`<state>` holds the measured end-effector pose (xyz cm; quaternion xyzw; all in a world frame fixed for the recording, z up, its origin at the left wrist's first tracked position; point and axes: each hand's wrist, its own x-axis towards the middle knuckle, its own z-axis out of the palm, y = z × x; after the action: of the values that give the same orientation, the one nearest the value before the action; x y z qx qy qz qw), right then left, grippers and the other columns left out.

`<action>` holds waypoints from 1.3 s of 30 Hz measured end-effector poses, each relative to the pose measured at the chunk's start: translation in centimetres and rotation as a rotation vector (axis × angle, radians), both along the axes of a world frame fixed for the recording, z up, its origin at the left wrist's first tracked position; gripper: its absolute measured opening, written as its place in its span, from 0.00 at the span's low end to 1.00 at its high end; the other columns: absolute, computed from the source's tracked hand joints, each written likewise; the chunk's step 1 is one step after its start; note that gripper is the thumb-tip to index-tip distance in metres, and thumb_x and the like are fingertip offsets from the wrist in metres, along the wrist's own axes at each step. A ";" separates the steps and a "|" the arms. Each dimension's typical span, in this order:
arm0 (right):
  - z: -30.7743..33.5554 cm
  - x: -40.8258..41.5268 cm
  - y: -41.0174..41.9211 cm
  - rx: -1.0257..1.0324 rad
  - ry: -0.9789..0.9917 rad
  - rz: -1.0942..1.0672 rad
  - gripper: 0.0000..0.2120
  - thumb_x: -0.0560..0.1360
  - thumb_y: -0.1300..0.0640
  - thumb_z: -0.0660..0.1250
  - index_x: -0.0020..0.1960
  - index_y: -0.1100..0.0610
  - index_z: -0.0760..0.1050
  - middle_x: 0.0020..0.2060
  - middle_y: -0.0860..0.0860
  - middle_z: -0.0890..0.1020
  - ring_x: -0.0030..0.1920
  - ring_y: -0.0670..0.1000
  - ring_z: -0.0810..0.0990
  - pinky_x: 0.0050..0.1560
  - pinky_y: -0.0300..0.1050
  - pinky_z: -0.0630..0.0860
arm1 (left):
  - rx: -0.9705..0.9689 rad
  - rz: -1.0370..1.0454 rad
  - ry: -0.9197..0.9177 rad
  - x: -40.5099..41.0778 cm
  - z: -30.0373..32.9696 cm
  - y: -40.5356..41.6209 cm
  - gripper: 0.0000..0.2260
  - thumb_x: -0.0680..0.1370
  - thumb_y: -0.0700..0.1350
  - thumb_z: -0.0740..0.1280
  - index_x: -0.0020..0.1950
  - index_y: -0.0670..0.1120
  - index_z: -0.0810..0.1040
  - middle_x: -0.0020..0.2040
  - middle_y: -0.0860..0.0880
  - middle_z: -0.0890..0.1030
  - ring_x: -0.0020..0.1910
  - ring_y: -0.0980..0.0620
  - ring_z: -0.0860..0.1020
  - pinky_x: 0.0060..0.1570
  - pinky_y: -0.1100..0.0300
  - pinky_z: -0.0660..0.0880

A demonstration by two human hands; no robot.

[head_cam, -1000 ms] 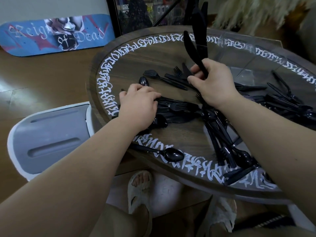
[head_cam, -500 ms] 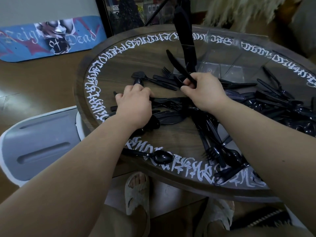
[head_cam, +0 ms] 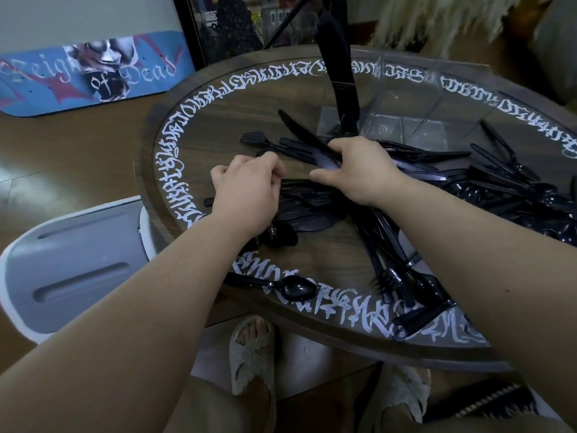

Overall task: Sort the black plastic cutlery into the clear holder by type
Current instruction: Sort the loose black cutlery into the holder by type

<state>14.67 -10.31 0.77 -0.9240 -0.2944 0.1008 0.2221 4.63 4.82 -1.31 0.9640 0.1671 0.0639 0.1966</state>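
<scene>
Black plastic cutlery lies scattered over a round wooden table (head_cam: 327, 245) with white lettering round its rim. At the back stands the clear holder (head_cam: 452, 89); a bundle of knives (head_cam: 342, 82) stands upright in its left compartment. My right hand (head_cam: 356, 173) grips a knife (head_cam: 299, 132) just in front of the holder, its blade pointing up-left. Over the middle pile (head_cam: 309, 210), my left hand (head_cam: 246, 189) is curled round pieces of cutlery. A lone spoon (head_cam: 293, 287) lies near the front rim and a fork (head_cam: 256, 137) behind my left hand.
More cutlery is heaped at the right (head_cam: 515, 189) and near the front right (head_cam: 393, 276). A grey-and-white chair (head_cam: 71, 270) stands left of the table. A blue skateboard deck (head_cam: 93, 73) leans on the wall. My slippered feet (head_cam: 253, 354) are under the table edge.
My right hand put the upright bundle of knives into the holder's left compartment, came down, and now grips another knife. My left hand stayed on the middle pile.
</scene>
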 end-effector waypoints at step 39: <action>-0.9 0.2 2.3 -0.272 0.042 -0.015 0.06 0.73 0.57 0.69 0.42 0.59 0.76 0.38 0.54 0.77 0.42 0.57 0.76 0.43 0.44 0.73 | 0.119 0.088 0.172 -0.6 -0.3 0.7 0.23 0.80 0.57 0.59 0.74 0.54 0.65 0.72 0.52 0.66 0.70 0.45 0.60 0.64 0.46 0.61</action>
<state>14.87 -8.03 -0.09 -0.9454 -0.2666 0.1575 0.1018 4.08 5.48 -1.64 0.9677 0.2214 -0.0006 0.1210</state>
